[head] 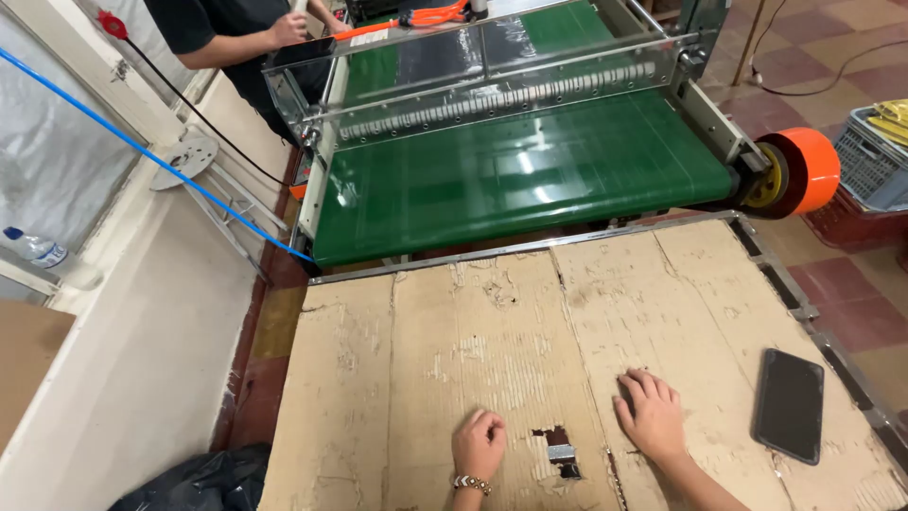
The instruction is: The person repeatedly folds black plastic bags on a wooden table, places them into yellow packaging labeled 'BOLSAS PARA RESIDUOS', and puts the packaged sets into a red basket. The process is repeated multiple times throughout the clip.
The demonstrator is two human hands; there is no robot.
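Both hands rest low in the frame on the worn cardboard sheet (492, 322). The left hand (479, 443) is curled into a loose fist, gripping nothing; the right hand (651, 416) lies palm down, fingers bent, empty too. Between them, a torn hole (560, 451) shows in the cardboard. One black phone (789, 405) lies at lower right, near the right hand but apart from it. At far right, one grey crate (875, 161) holds something yellow. One green conveyor belt (520, 180) fills the upper centre, one orange roll (804, 170) at its right end. Another person's hand (287, 28) works at upper left.
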